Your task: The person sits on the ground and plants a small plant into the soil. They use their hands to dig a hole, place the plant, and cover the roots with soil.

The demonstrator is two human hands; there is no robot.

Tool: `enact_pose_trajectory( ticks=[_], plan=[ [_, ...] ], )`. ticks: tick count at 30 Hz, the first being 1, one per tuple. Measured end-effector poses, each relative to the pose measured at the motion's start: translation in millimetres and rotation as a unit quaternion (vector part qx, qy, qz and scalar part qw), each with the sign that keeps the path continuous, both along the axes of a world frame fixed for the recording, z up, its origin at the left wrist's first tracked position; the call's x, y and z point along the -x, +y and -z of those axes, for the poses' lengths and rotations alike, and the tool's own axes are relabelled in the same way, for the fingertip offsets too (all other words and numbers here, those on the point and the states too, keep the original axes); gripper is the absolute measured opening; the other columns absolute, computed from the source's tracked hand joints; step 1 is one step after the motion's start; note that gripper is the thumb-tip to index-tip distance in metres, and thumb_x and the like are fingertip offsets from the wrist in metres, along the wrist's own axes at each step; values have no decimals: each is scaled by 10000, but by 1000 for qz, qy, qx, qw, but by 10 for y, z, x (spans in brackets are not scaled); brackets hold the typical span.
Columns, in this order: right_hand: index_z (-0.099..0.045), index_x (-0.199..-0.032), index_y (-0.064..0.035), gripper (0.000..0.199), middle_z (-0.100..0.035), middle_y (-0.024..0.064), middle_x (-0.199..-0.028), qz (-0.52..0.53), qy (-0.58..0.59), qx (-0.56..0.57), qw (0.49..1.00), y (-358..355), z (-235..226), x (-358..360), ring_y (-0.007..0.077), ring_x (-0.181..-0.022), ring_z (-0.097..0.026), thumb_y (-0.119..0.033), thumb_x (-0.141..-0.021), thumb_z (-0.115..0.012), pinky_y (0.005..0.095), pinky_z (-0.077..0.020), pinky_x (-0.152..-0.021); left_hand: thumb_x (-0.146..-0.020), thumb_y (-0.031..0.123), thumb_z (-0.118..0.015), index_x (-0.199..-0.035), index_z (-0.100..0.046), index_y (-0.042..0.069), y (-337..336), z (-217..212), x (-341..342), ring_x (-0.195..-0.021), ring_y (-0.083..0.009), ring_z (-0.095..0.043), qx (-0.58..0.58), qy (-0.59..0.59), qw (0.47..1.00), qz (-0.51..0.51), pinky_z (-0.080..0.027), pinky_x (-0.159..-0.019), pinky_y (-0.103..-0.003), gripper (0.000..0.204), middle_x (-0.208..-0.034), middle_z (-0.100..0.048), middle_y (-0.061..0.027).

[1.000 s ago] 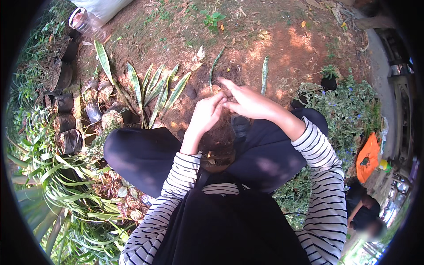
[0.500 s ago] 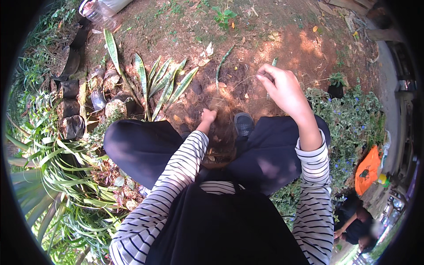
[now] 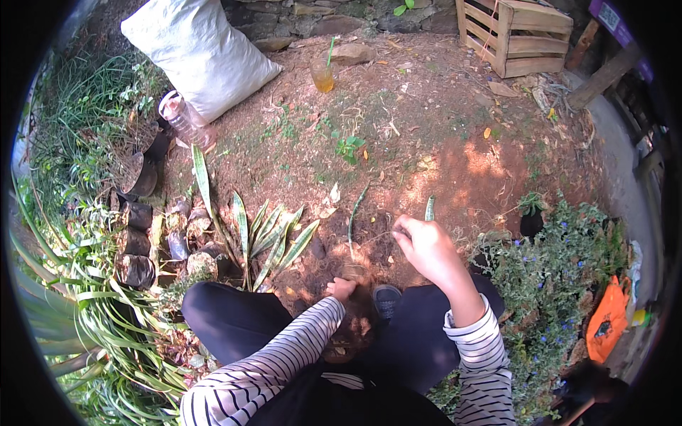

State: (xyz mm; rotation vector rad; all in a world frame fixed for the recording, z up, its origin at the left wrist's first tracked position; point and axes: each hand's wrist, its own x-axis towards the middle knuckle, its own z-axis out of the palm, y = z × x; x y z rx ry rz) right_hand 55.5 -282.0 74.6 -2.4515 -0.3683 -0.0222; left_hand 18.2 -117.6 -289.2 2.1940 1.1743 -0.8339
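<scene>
I crouch over red-brown soil with a dark soil-filled planting bag (image 3: 347, 330) between my knees. My left hand (image 3: 341, 288) rests on the bag's far rim, fingers curled over it. My right hand (image 3: 425, 245) is lifted off to the right of the bag with fingertips pinched; a thin root-like strand (image 3: 380, 236) seems to run from them toward the ground. Two narrow green leaf cuttings (image 3: 353, 215) (image 3: 429, 208) stand in the soil just beyond my hands. A clump of striped sword-shaped leaves (image 3: 270, 241) grows to the left.
Black nursery bags (image 3: 135, 213) line the left side among long grass. Farther off lie a white sack (image 3: 202, 50), a plastic bottle (image 3: 183, 121), a cup of orange drink (image 3: 323, 74) and a wooden crate (image 3: 511, 28). Blue-flowered plants (image 3: 561, 263) and an orange object (image 3: 607, 319) lie to the right.
My right hand has left the bag and moved up and to the right, pinched shut. My left hand stays at the bag's rim. My view has tilted up toward the far ground.
</scene>
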Motion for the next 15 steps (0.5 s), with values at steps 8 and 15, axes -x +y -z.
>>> enact_pose_trajectory(
  ticks=[8, 15],
  plan=[
    [-585, -857, -44, 101, -597, 161, -655, -9, -64, -31, 997, -81, 111, -25, 320, -629, -607, -138, -822, -579, 389, -483, -601, -606, 461, -764, -1373, -33, -34, -18, 466, -58, -1214, -322, -410, 81, -11, 997, 12, -348, -1003, -368, 1170, -1312, -409, -216],
    [-585, -809, -57, 101, -591, 148, -651, -14, -86, -9, 996, -152, 122, 29, 322, -639, -596, -158, -816, -588, 412, -471, -610, -587, 415, -792, -1366, -121, -42, -87, 378, 73, -1161, -330, -463, 90, -80, 991, -64, -363, -990, -370, 1125, -1275, -446, -216]
  ],
)
